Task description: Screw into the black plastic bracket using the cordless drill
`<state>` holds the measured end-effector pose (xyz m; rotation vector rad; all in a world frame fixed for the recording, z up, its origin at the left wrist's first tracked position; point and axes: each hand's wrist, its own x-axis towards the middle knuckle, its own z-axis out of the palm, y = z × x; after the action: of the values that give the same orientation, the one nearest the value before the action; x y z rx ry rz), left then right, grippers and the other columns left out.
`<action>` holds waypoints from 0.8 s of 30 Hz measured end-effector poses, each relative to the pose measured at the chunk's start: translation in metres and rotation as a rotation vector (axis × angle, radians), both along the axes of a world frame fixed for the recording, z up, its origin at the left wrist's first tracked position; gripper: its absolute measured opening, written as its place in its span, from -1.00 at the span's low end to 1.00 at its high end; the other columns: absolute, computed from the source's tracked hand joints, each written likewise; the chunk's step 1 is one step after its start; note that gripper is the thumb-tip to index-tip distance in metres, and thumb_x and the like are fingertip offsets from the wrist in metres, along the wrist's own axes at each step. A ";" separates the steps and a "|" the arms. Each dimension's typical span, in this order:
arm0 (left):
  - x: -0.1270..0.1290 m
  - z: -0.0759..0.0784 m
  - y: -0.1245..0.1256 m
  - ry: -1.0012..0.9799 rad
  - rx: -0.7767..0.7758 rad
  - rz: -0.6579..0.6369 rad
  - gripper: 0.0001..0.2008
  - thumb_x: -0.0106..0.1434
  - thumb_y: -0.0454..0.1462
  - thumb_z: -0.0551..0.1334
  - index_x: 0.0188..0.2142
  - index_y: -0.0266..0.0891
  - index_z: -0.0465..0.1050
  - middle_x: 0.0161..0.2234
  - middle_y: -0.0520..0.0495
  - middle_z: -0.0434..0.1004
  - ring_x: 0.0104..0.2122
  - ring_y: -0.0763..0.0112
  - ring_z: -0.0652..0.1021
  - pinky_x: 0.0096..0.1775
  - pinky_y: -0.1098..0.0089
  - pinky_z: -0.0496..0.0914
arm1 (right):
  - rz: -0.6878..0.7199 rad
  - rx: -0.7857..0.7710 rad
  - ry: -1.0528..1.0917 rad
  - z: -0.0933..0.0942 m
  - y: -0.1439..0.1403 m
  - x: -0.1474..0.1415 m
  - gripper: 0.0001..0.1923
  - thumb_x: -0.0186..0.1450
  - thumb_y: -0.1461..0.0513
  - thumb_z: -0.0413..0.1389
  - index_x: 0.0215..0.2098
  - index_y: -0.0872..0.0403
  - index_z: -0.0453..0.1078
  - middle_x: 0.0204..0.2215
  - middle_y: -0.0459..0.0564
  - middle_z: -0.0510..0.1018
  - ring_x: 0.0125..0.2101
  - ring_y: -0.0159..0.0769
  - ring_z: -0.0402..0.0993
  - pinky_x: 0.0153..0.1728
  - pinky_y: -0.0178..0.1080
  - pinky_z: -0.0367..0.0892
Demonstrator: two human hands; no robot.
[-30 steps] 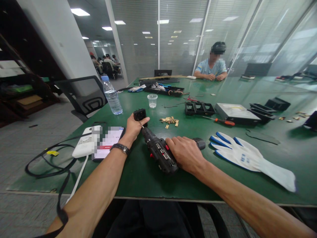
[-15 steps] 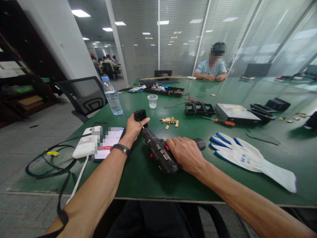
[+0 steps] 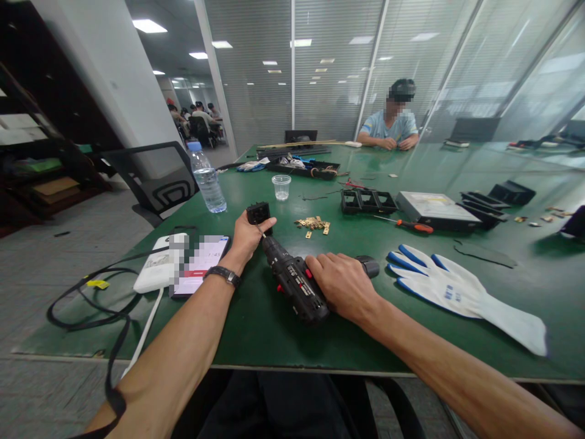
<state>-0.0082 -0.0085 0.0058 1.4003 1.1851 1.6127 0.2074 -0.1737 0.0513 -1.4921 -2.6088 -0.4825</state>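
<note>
My left hand is closed around a small black block-shaped part above the green table. In my right hand is the grip of a black cordless drill with red details, lying on its side. The drill's bit points forward and left, its tip at or against the black part; the exact contact is too small to make out. Several small brass-coloured metal pieces lie in a heap just right of the black part.
A white glove lies right of the drill. Behind it are an orange-handled screwdriver, a black divided tray and a white-topped box. A clear cup, water bottle, phone and white power bank stand leftward. A person sits across.
</note>
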 end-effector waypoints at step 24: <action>0.001 0.002 -0.002 0.025 0.015 0.009 -0.44 -0.18 -0.13 0.50 -0.18 -0.30 0.47 -0.33 -0.05 0.52 -0.36 0.40 0.48 -0.23 0.34 0.41 | 0.004 -0.010 0.013 0.001 -0.001 0.000 -0.85 0.38 0.27 -0.05 -0.10 0.06 0.29 -0.31 0.02 0.51 -0.31 -0.17 0.42 -0.35 -0.19 0.09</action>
<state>-0.0075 -0.0108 0.0074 1.4303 1.1980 1.6173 0.2073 -0.1747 0.0522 -1.4870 -2.6080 -0.4592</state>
